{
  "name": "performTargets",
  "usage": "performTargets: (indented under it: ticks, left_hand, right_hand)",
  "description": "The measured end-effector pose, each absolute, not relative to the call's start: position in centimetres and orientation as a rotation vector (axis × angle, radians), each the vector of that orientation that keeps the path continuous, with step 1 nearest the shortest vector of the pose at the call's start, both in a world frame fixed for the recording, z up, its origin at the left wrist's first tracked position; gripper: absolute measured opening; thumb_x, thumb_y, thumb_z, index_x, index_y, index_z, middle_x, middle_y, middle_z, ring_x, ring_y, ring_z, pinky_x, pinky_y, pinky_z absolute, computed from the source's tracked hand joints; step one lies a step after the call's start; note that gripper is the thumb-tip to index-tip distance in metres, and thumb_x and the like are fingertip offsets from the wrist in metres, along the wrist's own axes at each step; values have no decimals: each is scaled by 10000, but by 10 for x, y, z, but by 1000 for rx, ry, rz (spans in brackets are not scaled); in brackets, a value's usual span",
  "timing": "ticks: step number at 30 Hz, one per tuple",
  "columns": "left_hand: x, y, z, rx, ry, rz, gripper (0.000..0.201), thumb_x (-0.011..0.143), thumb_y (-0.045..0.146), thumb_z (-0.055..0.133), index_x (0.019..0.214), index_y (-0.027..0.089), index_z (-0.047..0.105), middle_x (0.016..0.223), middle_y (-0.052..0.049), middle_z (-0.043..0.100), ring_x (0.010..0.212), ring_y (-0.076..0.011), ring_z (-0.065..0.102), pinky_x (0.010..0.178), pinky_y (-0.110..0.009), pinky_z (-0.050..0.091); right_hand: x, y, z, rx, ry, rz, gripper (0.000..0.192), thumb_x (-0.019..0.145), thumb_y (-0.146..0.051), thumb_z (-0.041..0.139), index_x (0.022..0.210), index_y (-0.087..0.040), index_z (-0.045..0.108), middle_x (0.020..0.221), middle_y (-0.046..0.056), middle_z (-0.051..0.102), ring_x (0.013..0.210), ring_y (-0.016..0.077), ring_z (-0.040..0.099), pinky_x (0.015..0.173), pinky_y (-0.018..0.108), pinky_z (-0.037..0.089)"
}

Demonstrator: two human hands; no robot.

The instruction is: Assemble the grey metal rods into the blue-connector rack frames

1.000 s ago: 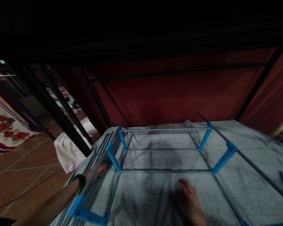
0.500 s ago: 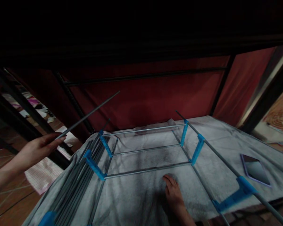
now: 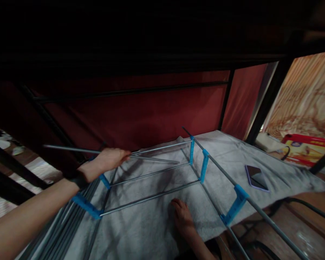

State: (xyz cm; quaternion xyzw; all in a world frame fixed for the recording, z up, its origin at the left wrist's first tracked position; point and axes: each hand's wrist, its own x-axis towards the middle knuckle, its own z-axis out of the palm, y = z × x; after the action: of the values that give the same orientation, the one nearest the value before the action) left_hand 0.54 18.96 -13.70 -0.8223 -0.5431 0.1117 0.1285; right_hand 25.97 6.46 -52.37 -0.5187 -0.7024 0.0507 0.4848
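A slim, straight grey rod (image 3: 157, 159) is held in the left hand (image 3: 111, 159) above the far left part of the frame (image 3: 151, 197), lying nearly level across the view with both ends free; the frame, part-built from similar rods and bright blue connectors (image 3: 204, 166), rests on grey cloth (image 3: 141, 231); three crossbars span it, the farthest set high, the other two low; on its right side, blue connectors link two long rods, one above the other; more loose rods (image 3: 66, 227) lie bunched lengthwise at its left.
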Motion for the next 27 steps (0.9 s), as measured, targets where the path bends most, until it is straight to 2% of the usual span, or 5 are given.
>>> performTargets:
  ticks: [5, 17, 19, 24, 27]
  left_hand:
    - [60, 201, -171, -2450, -1522, 344, 356, 947, 207, 384, 1181, 178, 650, 1108, -156, 723, 955, -264, 685, 815, -356, 482]
    - [94, 173, -272, -2457, -1656, 262, 504, 877, -8, 293, 1258, 116, 599, 1133, -201, 689, 1000, -257, 687, 850, -386, 497]
    - [89, 167, -283, -2447, -1695, 222, 489, 884, 18, 322, 1285, 118, 583, 1126, -191, 692, 988, -252, 690, 871, -385, 490]
    - [77, 154, -303, -2470, -1810, 99, 378, 965, 303, 385, 1231, 217, 641, 1057, -147, 718, 941, -300, 696, 815, -418, 506]
    - [72, 150, -313, -2488, -1786, 59, 396, 969, 229, 342, 1217, 207, 651, 1094, -155, 712, 935, -296, 696, 828, -420, 501]
  right_hand:
    - [261, 66, -525, -1189, -1715, 90, 479, 783, 4, 408, 1164, -221, 591, 1123, 63, 662, 1004, 202, 625, 877, 352, 512]
    - [256, 65, -523, -1309, -1702, 167, 481, 759, 15, 415, 1126, -219, 618, 1111, 70, 668, 1012, 222, 623, 884, 398, 518]
    - [256, 65, -524, -1343, -1704, 192, 495, 739, 23, 416, 1116, -214, 630, 1118, 75, 667, 1027, 232, 625, 904, 414, 514]
    - [259, 65, -525, -1351, -1723, 210, 564, 703, 31, 421, 1154, -228, 638, 1144, 80, 670, 1061, 242, 623, 921, 426, 515]
    - [262, 66, -526, -1308, -1745, 196, 581, 699, 22, 415, 1168, -236, 641, 1137, 69, 676, 1064, 235, 626, 915, 425, 527]
